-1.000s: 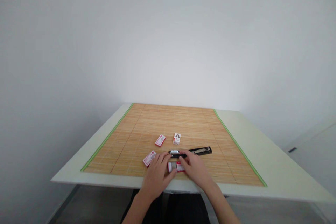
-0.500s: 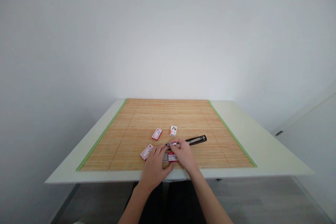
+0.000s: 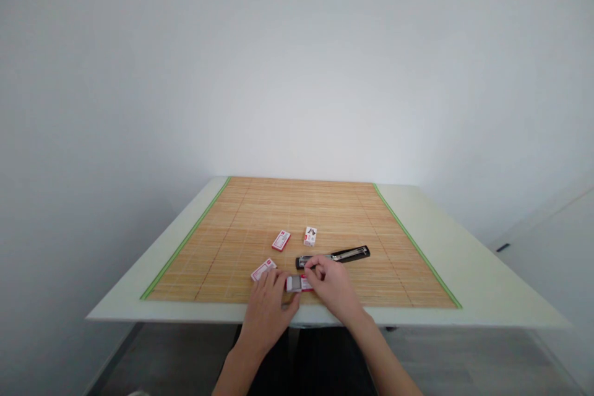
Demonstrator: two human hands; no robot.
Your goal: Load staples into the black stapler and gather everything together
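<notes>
A small red-and-white staple box [image 3: 294, 284] lies partly slid open near the mat's front edge, its grey inner tray showing. My left hand [image 3: 268, 300] has its thumb and fingers around the left end of this box. Just above the box's right part, my right hand [image 3: 331, 281] is closed in a pinch; whatever is between its fingertips is too small to make out. Behind the right hand lies a black stapler [image 3: 352, 253], opened out flat with its metal channel exposed. Another staple box [image 3: 263, 269] sits beside the left fingertips.
Farther back stand two more small boxes, a red-and-white one [image 3: 281, 240] and a white one with a dark picture [image 3: 310, 236]. A bamboo mat [image 3: 297, 204] with green edges covers the middle of the white table [image 3: 445, 247]. A wall rises behind.
My left fingers have come off the stapler's end and down to the open staple box. The right hand has moved from the stapler toward the box. The view has shifted slightly.
</notes>
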